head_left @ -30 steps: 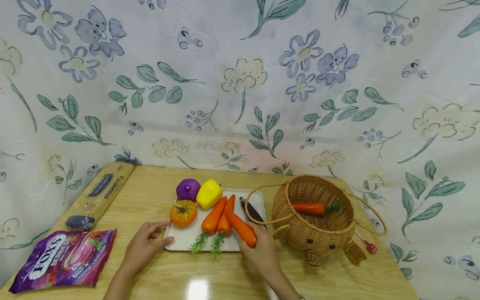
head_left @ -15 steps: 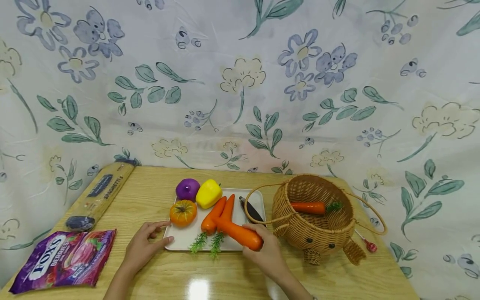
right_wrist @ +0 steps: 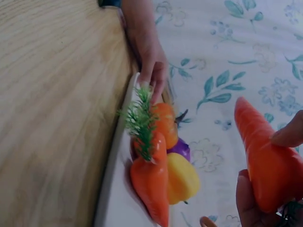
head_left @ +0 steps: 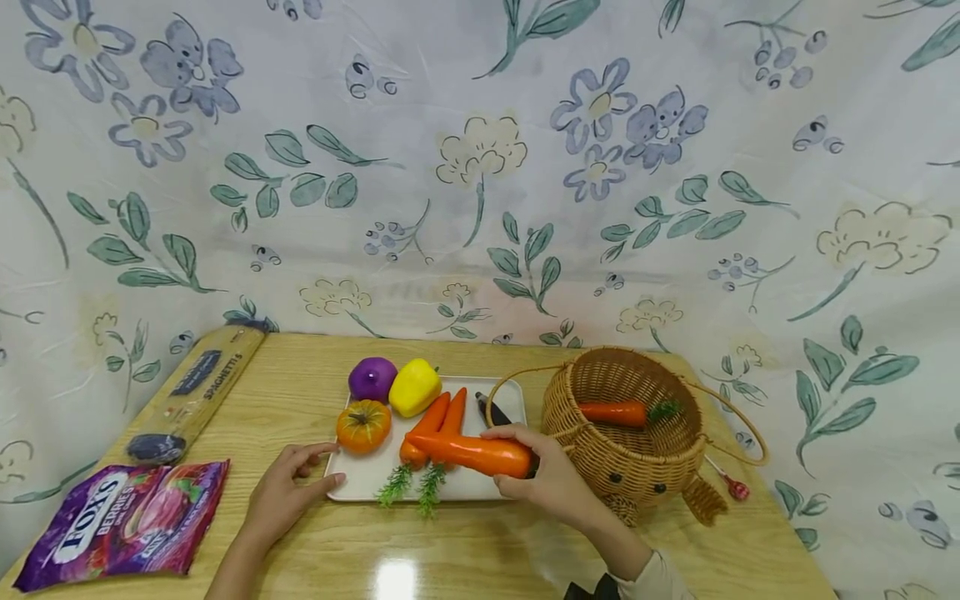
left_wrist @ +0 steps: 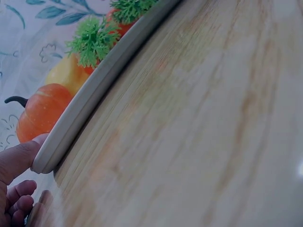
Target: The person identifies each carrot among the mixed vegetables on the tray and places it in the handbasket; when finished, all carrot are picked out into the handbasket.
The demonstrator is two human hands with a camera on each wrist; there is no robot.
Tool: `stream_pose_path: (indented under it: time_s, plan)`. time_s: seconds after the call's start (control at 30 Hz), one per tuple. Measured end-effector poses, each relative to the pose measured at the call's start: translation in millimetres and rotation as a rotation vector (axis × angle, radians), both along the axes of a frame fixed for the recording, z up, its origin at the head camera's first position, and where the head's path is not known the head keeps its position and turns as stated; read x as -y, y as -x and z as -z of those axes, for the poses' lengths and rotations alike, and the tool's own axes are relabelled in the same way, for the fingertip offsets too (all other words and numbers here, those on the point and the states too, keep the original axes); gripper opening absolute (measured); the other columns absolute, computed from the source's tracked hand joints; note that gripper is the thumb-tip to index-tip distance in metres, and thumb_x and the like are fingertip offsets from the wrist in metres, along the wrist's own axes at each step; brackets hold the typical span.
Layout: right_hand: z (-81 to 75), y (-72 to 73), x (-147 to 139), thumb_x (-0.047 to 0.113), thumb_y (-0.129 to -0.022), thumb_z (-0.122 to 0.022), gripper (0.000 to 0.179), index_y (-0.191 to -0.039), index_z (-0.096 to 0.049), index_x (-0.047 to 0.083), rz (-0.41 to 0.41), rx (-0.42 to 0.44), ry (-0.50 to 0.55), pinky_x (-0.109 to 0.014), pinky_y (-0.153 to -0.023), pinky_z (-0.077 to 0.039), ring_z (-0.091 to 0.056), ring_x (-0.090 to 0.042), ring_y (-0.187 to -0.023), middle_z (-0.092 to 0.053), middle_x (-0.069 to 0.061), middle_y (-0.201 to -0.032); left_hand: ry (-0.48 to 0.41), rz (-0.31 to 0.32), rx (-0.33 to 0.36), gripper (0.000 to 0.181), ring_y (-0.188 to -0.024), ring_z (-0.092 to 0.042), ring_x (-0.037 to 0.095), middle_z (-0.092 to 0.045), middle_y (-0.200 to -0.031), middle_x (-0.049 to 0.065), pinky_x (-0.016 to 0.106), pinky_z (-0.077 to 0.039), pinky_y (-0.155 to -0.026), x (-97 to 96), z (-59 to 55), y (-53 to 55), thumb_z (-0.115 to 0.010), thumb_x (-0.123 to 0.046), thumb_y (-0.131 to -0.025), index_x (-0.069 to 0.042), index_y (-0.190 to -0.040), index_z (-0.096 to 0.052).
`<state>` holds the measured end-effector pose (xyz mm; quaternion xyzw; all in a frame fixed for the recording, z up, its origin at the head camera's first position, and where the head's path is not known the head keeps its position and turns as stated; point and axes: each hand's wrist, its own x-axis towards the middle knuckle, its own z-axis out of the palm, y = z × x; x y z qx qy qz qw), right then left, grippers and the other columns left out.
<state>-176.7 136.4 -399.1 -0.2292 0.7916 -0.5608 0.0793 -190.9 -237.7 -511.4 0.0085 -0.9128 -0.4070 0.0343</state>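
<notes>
My right hand (head_left: 551,477) grips a plastic carrot (head_left: 480,452) by its thick end, held over the white tray (head_left: 375,492) with its tip pointing left. The right wrist view shows thumb and fingers around this carrot (right_wrist: 262,161). My left hand (head_left: 288,492) holds the left edge of the tray, its thumb on the rim in the left wrist view. On the tray lie two more carrots (head_left: 455,412) with green tops, a small orange pumpkin (head_left: 363,427), a yellow bell pepper (head_left: 415,388), a purple round vegetable (head_left: 372,380) and a dark, long item (head_left: 501,410) partly hidden.
A wicker basket (head_left: 630,467) with looped handles stands right of the tray, one carrot (head_left: 615,413) inside. A lollipop (head_left: 737,490) lies beyond it. To the left are a spaghetti pack (head_left: 198,392) and a purple Fox's bag (head_left: 123,525). Floral cloth (head_left: 420,208) hangs behind.
My right hand has lifted the carrot off the others and turned it from slanting to nearly level, moving slightly right. The left hand keeps its place on the tray.
</notes>
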Motion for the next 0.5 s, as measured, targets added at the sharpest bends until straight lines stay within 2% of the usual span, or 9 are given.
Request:
stream_pose_path:
  time_s: [0.3, 0.5]
  plan:
    - [-21.1, 16.3, -16.4, 0.001, -0.084, -0.071, 0.046, -0.129, -0.063, 0.010, -0.083, 0.059, 0.014, -0.030, -0.080, -0.050, -0.054, -0.026, -0.098, -0.057, -0.016, -0.128, 0.014, -0.001, -0.003, 0.054, -0.096, -0.051, 0.020, -0.057, -0.108, 0.006, 0.032, -0.040, -0.077, 1.4, 0.4, 0.5, -0.078, -0.044, -0.084, -0.018, -0.130, -0.066]
    - [-30.6, 21.7, -26.1, -0.002, -0.085, -0.068, 0.046, -0.130, -0.061, 0.007, -0.129, 0.056, 0.012, -0.029, -0.074, -0.051, -0.054, -0.027, -0.095, -0.058, -0.019, -0.125, 0.019, -0.005, -0.021, 0.053, -0.093, -0.050, 0.017, -0.057, -0.106, 0.005, 0.030, -0.040, -0.076, 0.6, 1.6, 0.6, -0.078, -0.044, -0.083, -0.018, -0.128, -0.067]
